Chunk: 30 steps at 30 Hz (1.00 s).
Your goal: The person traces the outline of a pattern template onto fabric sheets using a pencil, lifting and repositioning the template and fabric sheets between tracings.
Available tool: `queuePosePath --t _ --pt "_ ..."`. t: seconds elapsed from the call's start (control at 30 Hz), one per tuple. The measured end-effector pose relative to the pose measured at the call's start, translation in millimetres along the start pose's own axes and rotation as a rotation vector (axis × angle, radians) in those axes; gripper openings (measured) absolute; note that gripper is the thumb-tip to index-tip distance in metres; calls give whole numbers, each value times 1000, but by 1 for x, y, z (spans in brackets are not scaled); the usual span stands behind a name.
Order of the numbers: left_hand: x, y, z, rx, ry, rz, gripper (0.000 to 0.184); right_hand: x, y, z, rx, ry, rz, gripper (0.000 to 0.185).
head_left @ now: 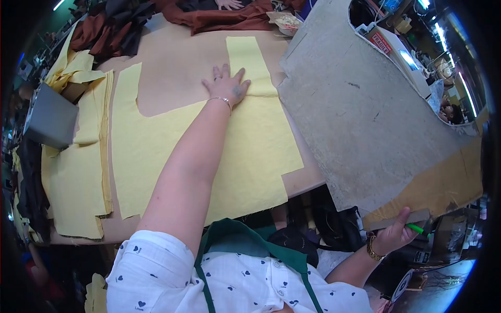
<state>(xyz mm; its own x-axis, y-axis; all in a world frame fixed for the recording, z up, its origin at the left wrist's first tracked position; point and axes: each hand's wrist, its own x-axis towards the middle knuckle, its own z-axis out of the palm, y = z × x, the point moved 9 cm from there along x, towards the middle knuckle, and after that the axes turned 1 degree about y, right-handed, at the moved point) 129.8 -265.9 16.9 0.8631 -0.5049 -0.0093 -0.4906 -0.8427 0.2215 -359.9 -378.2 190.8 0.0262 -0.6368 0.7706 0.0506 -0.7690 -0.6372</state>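
Note:
My left hand (228,88) lies flat with spread fingers on a yellow fabric piece (250,151), near the edge of its deep cutout. The fabric is spread on the table (172,57), with a crease to the right of my hand. At the lower right, my right hand (394,237) is closed on the edge of a large grey cardboard sheet (349,115), which is tilted and has a brown lower part. A green pen (417,228) sticks out from beside my right fingers.
Stacked yellow fabric (78,182) lies at the left, beside a grey block (50,116). Rust and dark cloth (219,18) covers the far edge, where another person's hand (228,4) rests. A box marked fragile (399,60) stands behind the cardboard at the upper right.

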Motion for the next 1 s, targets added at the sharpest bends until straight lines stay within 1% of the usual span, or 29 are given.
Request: queuePosePath --t 0.1,0.13,0.2,0.27,0.33,0.37,0.43,0.5,0.53,0.57,0.6,0.67,0.73,0.8,0.83,0.87,0.9,0.93,0.97,1.0 --pt "0 -4 1 19 48 -77 53 4 18 -13 -8 -9 81 37" --pt "1 -7 1 -7 68 -91 53 4 17 -14 -6 16 81 33" --pt "3 -10 0 -58 116 -132 54 1 31 -44 -258 10 37 32" --pt "2 -7 -5 -160 230 -6 54 2 33 -41 -161 82 92 32" --pt "-16 -25 -28 -222 377 77 52 4 24 -26 -87 145 113 32" --pt "-21 -59 -34 -177 407 -12 53 3 23 -24 -64 171 128 32" --pt "-31 -135 -49 -102 449 -151 53 8 26 -25 -85 116 88 31" --pt "-54 -225 -60 -55 542 -351 59 11 36 -41 -179 42 29 31" --pt "-71 -243 -68 -29 419 -466 62 14 48 -53 -248 -20 -10 32" --pt "-90 -255 -76 -6 298 -583 65 14 49 -50 -247 -24 11 32" --pt "-94 -257 -69 8 246 -565 68 14 50 -47 -247 -29 31 32" --pt "-94 -256 -54 25 152 -524 73 12 36 -25 -113 77 190 31" --pt "-87 -256 -54 -7 149 -515 76 16 31 -25 -175 -21 9 31" --pt "-83 -259 -55 -29 145 -511 77 12 30 -24 -348 -107 -78 31" --pt "-78 -261 -55 -31 146 -507 78 7 31 -24 -489 -137 -71 35" --pt "-73 -260 -57 -35 148 -498 78 4 26 -20 -652 -196 -157 35" --pt "-70 -260 -60 -38 151 -500 77 0 20 -15 -810 -243 -254 35" --pt "-71 -261 -61 -42 148 -500 76 -6 11 -5 -993 -328 -445 31" --pt "-72 -260 -59 -46 140 -496 75 -5 11 -13 -928 -311 -402 31" --pt "-74 -258 -60 -72 205 -447 73 -5 10 -18 -861 -292 -360 31"
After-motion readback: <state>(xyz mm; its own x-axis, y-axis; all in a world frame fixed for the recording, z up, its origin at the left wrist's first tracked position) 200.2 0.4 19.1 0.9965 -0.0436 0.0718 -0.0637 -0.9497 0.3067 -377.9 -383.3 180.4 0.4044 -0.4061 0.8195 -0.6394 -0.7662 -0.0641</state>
